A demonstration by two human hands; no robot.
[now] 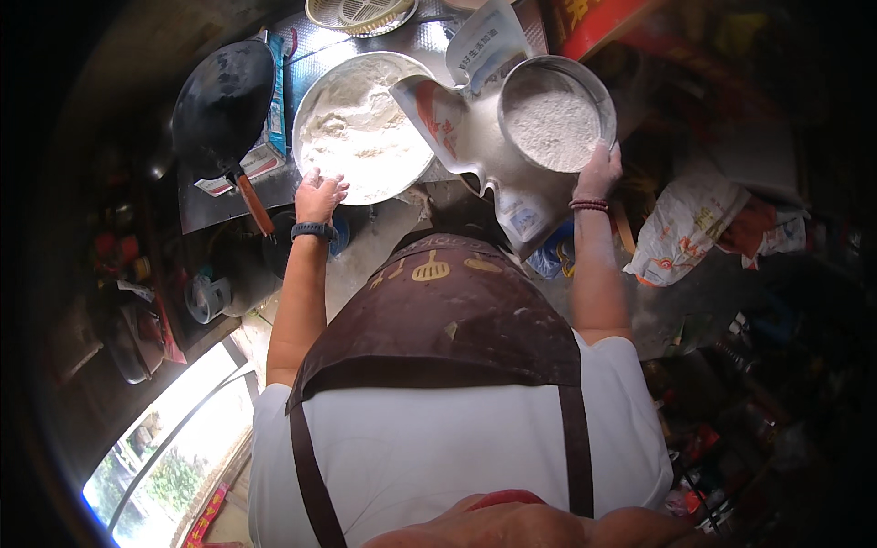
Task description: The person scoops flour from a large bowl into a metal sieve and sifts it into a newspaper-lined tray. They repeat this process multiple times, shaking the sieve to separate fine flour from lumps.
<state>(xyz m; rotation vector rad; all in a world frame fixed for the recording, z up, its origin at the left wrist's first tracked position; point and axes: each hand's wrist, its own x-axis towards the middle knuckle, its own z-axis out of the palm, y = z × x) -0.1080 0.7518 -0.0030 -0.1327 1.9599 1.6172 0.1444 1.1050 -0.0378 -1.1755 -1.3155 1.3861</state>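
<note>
A wide white basin [363, 137] with heaped flour [370, 147] stands on the table's left part. My left hand [320, 192], its fingertips whitened, grips the basin's near rim. With my right hand [600, 170], also dusted white, I hold a round metal-rimmed sieve [603, 92] by its near right edge. Pale flour [551, 123] fills much of the sieve; its mesh is hidden. Beneath it spreads a printed sheet [490, 61], curled up at the back and hanging over the table's near edge. Flour lies on the sheet beside the sieve.
A black wok [226, 103] with a wooden handle [253, 205] rests left of the basin, over a blue box [276, 96]. A yellowish plastic basket [360, 15] sits behind. A red printed box [596, 24] is at back right. A white plastic bag [688, 226] lies to the right.
</note>
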